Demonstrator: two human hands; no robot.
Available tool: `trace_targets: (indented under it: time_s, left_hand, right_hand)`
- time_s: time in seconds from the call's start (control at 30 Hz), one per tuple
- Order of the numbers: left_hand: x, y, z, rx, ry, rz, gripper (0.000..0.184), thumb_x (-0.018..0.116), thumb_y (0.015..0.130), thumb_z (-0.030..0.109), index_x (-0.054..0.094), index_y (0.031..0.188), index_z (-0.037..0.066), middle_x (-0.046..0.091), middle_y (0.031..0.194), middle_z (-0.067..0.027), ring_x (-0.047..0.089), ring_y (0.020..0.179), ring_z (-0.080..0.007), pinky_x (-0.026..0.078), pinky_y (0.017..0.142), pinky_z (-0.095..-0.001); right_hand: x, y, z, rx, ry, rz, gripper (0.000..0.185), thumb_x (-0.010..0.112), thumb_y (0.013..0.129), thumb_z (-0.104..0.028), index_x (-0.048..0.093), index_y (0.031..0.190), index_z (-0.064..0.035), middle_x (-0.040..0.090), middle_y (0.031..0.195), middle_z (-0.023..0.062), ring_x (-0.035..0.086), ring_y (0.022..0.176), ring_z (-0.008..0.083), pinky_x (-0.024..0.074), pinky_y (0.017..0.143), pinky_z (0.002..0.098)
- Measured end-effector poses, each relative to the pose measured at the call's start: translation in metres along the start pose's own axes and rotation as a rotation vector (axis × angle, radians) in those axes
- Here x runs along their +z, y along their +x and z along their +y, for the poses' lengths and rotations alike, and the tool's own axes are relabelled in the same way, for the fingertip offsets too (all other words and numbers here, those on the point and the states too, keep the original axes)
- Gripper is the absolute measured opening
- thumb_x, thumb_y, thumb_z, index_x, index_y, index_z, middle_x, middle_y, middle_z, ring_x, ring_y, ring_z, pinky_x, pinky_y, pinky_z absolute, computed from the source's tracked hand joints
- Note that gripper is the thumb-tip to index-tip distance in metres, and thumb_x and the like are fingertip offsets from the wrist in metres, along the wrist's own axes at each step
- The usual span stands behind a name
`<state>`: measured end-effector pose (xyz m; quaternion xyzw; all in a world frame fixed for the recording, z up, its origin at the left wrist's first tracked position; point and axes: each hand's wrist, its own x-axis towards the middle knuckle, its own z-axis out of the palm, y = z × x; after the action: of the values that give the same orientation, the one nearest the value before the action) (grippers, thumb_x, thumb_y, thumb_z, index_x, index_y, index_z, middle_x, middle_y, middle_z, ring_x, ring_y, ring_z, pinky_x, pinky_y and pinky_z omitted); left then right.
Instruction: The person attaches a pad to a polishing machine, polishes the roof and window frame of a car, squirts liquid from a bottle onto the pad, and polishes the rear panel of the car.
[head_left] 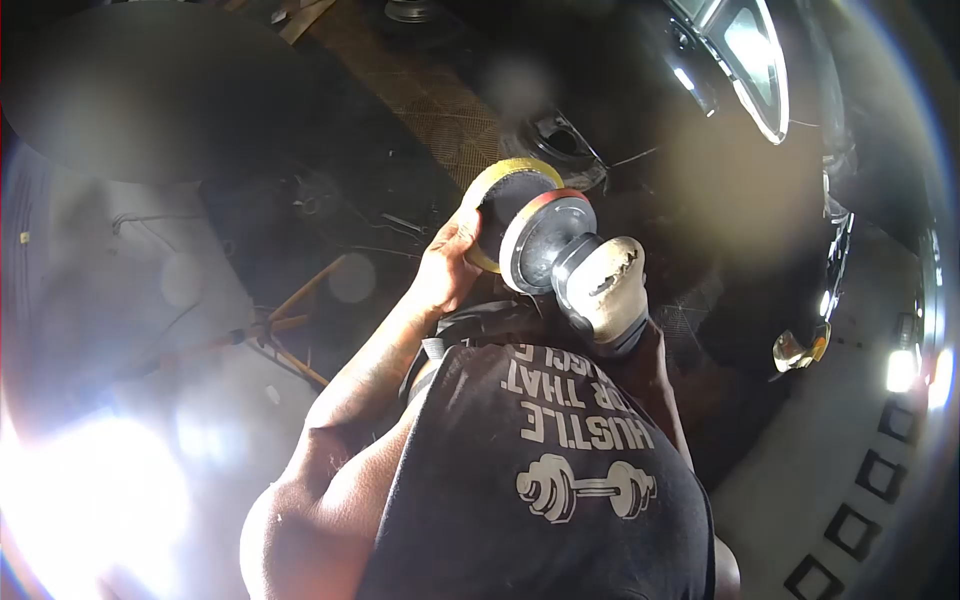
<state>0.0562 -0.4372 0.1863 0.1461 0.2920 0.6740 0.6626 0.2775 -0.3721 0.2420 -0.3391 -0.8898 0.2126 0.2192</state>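
Observation:
My left hand [452, 258] is closed on the edge of a round polishing pad [513, 172] with a yellow foam rim and a dark flat face. The pad's dark face is turned toward a polisher [606, 285]. The polisher's round backing plate [540, 245], with a red rim, overlaps the pad in this view; I cannot tell whether they touch. My right forearm [660, 375] runs up to the far end of the polisher, which is held up in front of my dark printed shirt [540, 480]. The polisher body hides my right hand's fingers.
A glossy dark vehicle with a side window [752, 55] stands at the right. Yellow stand legs [295, 320] spread over the floor at the left. A brown grated strip [425, 95] lies ahead. Strong glare covers the lower left.

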Motion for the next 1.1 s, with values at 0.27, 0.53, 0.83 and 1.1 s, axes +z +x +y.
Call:
trace_targets:
  time_s: [0.27, 0.53, 0.83, 1.1]
  left_hand:
    - [0.012, 0.0, -0.01, -0.016, 0.11, -0.109, 0.05, 0.05, 0.105, 0.033, 0.041, 0.147, 0.006, 0.057, 0.136, -0.0103, 0.06, 0.119, -0.0209, 0.052, 0.099, -0.0417]
    - [0.029, 0.002, -0.008, 0.025, 0.06, -0.16, 0.053, 0.054, 0.104, 0.032, 0.039, 0.148, 0.006, 0.06, 0.128, -0.0082, 0.061, 0.114, -0.0177, 0.052, 0.098, -0.0377]
    - [0.045, -0.012, -0.005, 0.007, 0.077, -0.158, 0.05, 0.052, 0.104, 0.031, 0.042, 0.147, 0.007, 0.058, 0.134, -0.0085, 0.06, 0.117, -0.0184, 0.051, 0.1, -0.0378]
    - [0.04, -0.016, -0.013, 0.054, 0.144, -0.249, 0.059, 0.052, 0.104, 0.036, 0.035, 0.153, 0.008, 0.052, 0.144, -0.0107, 0.053, 0.129, -0.0233, 0.044, 0.108, -0.0437]
  right_hand:
    - [-0.001, -0.007, 0.008, 0.073, 0.053, 0.04, 0.04, 0.077, 0.079, -0.02, 0.063, 0.114, -0.0063, 0.068, 0.11, 0.0124, 0.069, 0.095, 0.0279, 0.0552, 0.084, 0.0383]
    - [0.0, -0.015, 0.009, 0.104, 0.073, 0.037, 0.049, 0.08, 0.075, -0.022, 0.062, 0.117, -0.0054, 0.068, 0.112, 0.0136, 0.068, 0.098, 0.0281, 0.0548, 0.086, 0.0387]
    - [-0.002, -0.023, 0.013, 0.137, 0.104, 0.027, 0.058, 0.084, 0.071, -0.025, 0.061, 0.121, -0.0044, 0.068, 0.115, 0.015, 0.068, 0.102, 0.0283, 0.0544, 0.089, 0.0393]
    - [-0.01, -0.037, 0.013, 0.196, 0.141, 0.013, 0.067, 0.087, 0.067, -0.027, 0.06, 0.124, -0.0035, 0.067, 0.117, 0.0161, 0.067, 0.106, 0.0285, 0.0541, 0.091, 0.0398]
